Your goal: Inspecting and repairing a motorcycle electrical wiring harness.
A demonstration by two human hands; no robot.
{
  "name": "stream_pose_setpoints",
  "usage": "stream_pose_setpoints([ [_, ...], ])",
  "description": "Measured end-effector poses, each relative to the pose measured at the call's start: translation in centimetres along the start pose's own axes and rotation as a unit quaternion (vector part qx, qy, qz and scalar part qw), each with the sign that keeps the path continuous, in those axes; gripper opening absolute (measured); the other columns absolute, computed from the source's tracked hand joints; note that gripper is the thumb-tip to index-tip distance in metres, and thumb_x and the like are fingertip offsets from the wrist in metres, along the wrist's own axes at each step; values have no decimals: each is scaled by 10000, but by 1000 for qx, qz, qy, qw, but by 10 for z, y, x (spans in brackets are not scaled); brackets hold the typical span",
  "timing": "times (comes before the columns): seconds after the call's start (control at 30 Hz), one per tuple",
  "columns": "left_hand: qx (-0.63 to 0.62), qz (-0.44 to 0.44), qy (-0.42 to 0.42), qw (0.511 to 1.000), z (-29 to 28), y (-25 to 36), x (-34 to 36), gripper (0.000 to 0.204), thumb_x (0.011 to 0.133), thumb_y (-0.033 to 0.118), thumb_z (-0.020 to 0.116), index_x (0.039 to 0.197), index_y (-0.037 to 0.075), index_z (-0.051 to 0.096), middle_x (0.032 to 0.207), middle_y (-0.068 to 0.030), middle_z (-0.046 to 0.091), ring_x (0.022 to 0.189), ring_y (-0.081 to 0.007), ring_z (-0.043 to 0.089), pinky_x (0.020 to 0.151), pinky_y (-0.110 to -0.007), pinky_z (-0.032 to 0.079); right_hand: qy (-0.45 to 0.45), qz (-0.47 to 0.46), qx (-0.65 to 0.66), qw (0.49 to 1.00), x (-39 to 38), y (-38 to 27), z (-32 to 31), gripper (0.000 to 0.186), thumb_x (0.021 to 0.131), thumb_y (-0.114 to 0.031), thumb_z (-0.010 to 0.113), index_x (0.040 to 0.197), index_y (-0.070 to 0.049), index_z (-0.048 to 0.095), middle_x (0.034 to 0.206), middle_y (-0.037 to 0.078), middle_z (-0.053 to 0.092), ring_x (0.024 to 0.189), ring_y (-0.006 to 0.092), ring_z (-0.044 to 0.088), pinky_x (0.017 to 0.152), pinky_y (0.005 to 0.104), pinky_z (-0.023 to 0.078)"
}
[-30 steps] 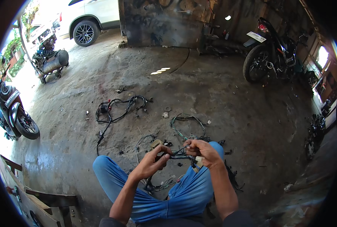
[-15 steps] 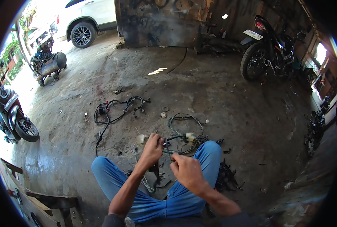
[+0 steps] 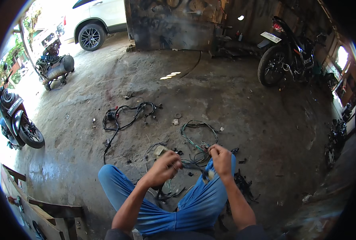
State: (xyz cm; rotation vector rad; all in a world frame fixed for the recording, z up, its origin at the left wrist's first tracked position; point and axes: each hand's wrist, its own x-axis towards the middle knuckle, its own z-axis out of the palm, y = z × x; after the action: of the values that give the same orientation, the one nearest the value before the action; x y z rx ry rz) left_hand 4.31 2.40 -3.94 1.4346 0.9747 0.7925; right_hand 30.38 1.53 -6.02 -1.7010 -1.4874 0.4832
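Between my knees my left hand (image 3: 163, 168), smeared by motion, is closed round a dark taped wire bundle (image 3: 192, 164). A pale connector (image 3: 211, 175), also blurred, hangs from this bundle above my right thigh. My right hand (image 3: 223, 161) is raised over my right knee, its thumb and fingers pinching thin wires at the near side of a loop of greenish wires (image 3: 185, 138). Another pale yellowish connector (image 3: 161, 150) shows just beyond my left hand. Loose black and green wire ends (image 3: 170, 194) lie below my hands, between my legs.
A black wiring harness (image 3: 124, 109) lies on the floor ahead to the left. Dark scraps (image 3: 243, 185) sit beside my right leg. Motorbikes (image 3: 272, 66) stand far right and left, with an air compressor (image 3: 59, 69) and white car (image 3: 106, 18) behind. A wooden bench (image 3: 56, 210) is near left.
My right hand has moved right and away from me, up to the wire loop. My left hand has shifted slightly nearer, and the dark bundle with its pale connector has swung down.
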Motion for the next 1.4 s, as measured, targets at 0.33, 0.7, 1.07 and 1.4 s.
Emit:
stream_pose_setpoints([
  [0.33, 313, 138, 137, 930, 22, -19, 8, 62, 954, 49, 537, 979, -8, 545, 975, -204, 525, 948, -450, 547, 790, -491, 454, -121, -162, 152, 968, -36, -115, 23, 65, 884, -8, 581, 940, 6, 609, 810, 89, 662, 723, 219, 681, 716, 390, 565],
  [0.7, 16, 38, 208, 977, 6, -30, -4, 229, 1089, 197, 483, 1035, -15, 552, 888, -100, 524, 736, -232, 578, 648, -356, 490, -26, -205, 189, 960, -65, -92, 45, 58, 882, 22, 562, 858, 2, 611, 828, 125, 625, 782, 247, 670, 690, 338, 523],
  [1.07, -139, -59, 12, 989, 19, -28, 2, 273, 1008, 277, 657, 968, 9, 624, 747, 7, 563, 697, -83, 579, 634, -259, 504, -60, -72, 216, 972, -50, -100, 43, 201, 945, -37, 567, 1128, 39, 535, 1112, 146, 483, 878, 223, 614, 763, 366, 534],
  [1.4, -21, 13, 267, 964, 17, -22, 7, 163, 920, 155, 757, 908, 20, 666, 724, 39, 586, 646, -13, 470, 552, -215, 354, -88, -126, 57, 986, -62, -79, 67, 205, 973, -137, 637, 1118, 9, 639, 994, 192, 671, 954, 394, 629, 834, 480, 492],
])
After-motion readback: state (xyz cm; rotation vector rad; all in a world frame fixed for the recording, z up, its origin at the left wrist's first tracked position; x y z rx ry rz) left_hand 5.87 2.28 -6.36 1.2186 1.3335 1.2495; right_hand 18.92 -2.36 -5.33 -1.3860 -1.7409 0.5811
